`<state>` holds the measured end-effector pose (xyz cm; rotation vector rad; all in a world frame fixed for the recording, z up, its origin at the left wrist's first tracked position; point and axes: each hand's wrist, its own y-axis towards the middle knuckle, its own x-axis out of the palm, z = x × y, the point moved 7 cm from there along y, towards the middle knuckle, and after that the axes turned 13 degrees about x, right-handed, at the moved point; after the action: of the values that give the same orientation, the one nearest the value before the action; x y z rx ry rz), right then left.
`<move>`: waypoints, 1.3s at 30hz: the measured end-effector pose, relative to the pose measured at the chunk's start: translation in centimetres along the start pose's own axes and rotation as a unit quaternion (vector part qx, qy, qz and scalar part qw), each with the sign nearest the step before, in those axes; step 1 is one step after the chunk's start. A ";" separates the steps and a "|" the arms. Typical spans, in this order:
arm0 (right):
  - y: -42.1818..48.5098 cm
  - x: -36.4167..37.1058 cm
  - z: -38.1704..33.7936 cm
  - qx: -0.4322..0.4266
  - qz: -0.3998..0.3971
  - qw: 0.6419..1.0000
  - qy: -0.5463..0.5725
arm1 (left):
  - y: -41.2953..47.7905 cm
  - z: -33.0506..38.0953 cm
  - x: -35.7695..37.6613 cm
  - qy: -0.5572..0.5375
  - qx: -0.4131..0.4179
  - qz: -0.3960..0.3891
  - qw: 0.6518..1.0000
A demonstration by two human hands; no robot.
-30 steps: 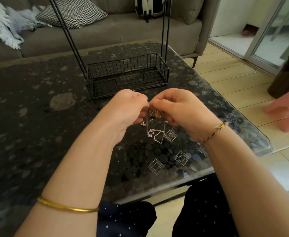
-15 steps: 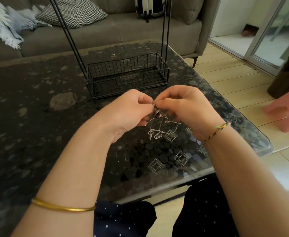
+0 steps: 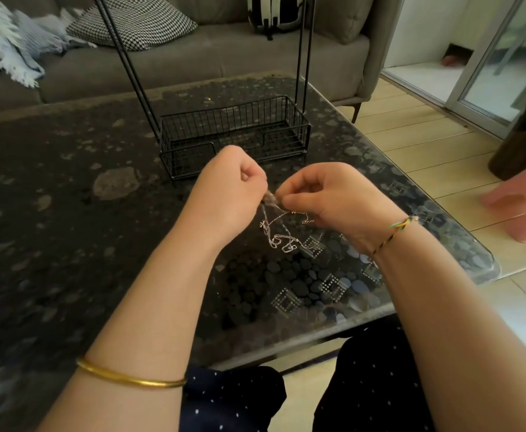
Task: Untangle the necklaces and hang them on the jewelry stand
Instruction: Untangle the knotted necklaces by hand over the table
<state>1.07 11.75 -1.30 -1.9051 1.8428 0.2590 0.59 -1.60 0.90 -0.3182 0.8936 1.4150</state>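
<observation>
The dark, pebble-patterned glass worktop (image 3: 68,244) carries a black wire stand (image 3: 190,141), its basket base sitting toward the far edge.

We have one view only, a wide-angle camera worn on the head, facing forward and tilted down along both forearms. It sits close above the left hand (image 3: 227,194) and right hand (image 3: 333,201), which meet mid-frame. The dark bench (image 3: 68,244) fills the left and centre, the sofa (image 3: 193,63) crosses the top edge, and the floor (image 3: 426,145) falls away at right.
</observation>
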 end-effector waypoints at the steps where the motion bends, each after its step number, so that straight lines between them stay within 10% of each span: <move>1: 0.0 -0.1 0.2 0.007 -0.002 1.000 0.002 | 0.1 -0.4 -0.3 -0.040 -0.020 0.019 0.999; 39: -0.4 0.1 -0.6 -0.010 -0.015 0.995 0.099 | -0.6 -0.1 0.4 -0.181 -0.062 -0.038 0.981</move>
<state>1.34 11.43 -0.75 -2.0336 1.9414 0.0824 1.04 -1.47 0.37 -0.1772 0.4928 1.4033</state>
